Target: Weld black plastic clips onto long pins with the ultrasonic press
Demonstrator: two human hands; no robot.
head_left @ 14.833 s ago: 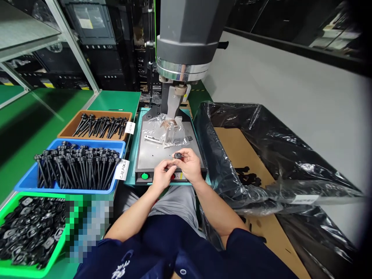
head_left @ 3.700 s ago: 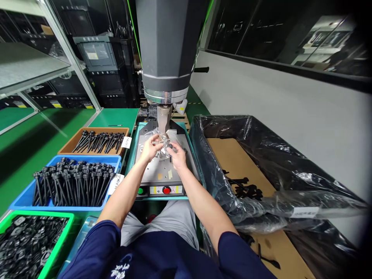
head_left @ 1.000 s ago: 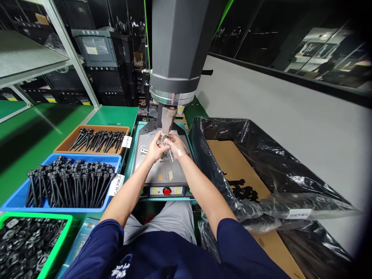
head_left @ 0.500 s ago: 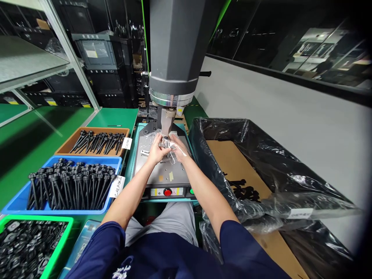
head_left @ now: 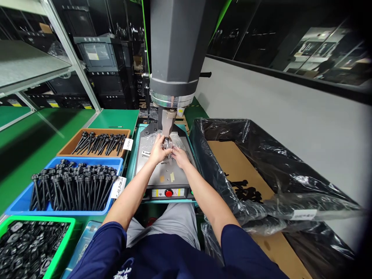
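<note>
Far left, green tray (head_left: 65, 232) of flat black pieces. Next to it, blue tray (head_left: 17, 199) packed with long black pins (head_left: 72, 186). The white tag (head_left: 117, 187) on its right corner is handwritten, too small to read. Behind it, brown tray (head_left: 65, 149) with more pins and a second tag (head_left: 127, 144), also unreadable. Shirt hem at bottom shows white lettering (head_left: 122, 273), cut off by the frame.

Centre: grey press head (head_left: 174, 50) with metal horn (head_left: 168, 120) pointing down at the steel base plate (head_left: 162, 176). The plate's front panel has a red button (head_left: 169, 192) flanked by yellow warning stickers (head_left: 158, 192), print illegible.

Left hand (head_left: 157, 149) has its fingers curled in, tips at a small dark part (head_left: 167, 146) sitting right under the horn on crinkled clear film (head_left: 151, 136). Right hand (head_left: 180, 157) comes in from the other side, fingertips bunched and touching the same part. The part lies between the two hands at fingertip level. Cannot tell whether either hand actually clamps it.

Right: cardboard box (head_left: 232, 159) lined with a black bag (head_left: 276, 162), a few black pieces (head_left: 247, 192) on its floor. White sticker (head_left: 304, 214) on the bag, text unreadable.
</note>
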